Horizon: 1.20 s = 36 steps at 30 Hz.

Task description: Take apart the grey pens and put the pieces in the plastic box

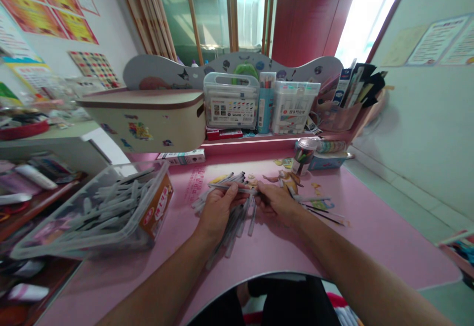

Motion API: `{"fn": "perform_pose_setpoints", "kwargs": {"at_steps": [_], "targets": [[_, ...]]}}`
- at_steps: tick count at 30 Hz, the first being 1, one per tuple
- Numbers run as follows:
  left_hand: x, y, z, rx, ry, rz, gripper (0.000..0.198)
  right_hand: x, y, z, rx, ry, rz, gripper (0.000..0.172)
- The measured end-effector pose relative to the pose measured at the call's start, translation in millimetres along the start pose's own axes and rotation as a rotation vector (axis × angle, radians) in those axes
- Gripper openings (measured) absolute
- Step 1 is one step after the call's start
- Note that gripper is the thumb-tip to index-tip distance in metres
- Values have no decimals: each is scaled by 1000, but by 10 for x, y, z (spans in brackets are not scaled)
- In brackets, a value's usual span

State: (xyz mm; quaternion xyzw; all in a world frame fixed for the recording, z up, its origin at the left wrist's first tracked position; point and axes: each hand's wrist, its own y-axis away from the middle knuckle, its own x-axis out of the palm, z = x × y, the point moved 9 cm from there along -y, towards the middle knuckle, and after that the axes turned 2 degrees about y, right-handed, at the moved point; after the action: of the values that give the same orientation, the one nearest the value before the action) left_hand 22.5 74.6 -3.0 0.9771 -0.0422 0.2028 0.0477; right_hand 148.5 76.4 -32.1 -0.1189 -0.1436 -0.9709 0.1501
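Note:
Above the middle of the pink desk, my left hand pinches a slim grey pen held nearly level. My right hand closes its fingers at the pen's right end, around what looks like its cap or tip. Under and between my hands lies a loose pile of grey, translucent-barrelled pens, some with dark ends. A few thin dark sticks or refills rest to the right of my right hand. On the left stands a clear plastic bin filled with similar pens.
A lidded cream storage box, a marker case, and a second marker box line the back shelf. A clear jar of pens stands at the back right. Left of the desk is a cluttered shelf unit.

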Motion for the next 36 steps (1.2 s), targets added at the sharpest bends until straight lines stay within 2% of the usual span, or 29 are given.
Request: {"fn": "perform_pose_setpoints", "kwargs": {"at_steps": [5,8,11,14,20,26,29,32,36], "targets": [[15,3,-18,16,-4,18,31,46,11,86,-89,-62,58,36],[7,-2,1,7,-1,15,31,24,1,24,-19,-80,57,38],[1,-2,8,11,-11,9,31,3,-6,-21,18,19,37,46],[-1,5,-17,33,-11,-2,30,29,4,45,-63,73,30,45],[-4,32,-52,55,14,-35,29,73,33,155,-171,-31,10,39],[-129,8,-77,52,79,-153,29,25,31,221,-225,-69,20,32],[-149,-6,-83,48,74,-164,31,24,12,183,-184,-156,95,26],[-116,4,-78,48,33,-135,33,69,4,75,-63,-234,185,28],[-53,33,-75,62,-34,-78,33,93,18,-21,29,-198,210,24]]}}
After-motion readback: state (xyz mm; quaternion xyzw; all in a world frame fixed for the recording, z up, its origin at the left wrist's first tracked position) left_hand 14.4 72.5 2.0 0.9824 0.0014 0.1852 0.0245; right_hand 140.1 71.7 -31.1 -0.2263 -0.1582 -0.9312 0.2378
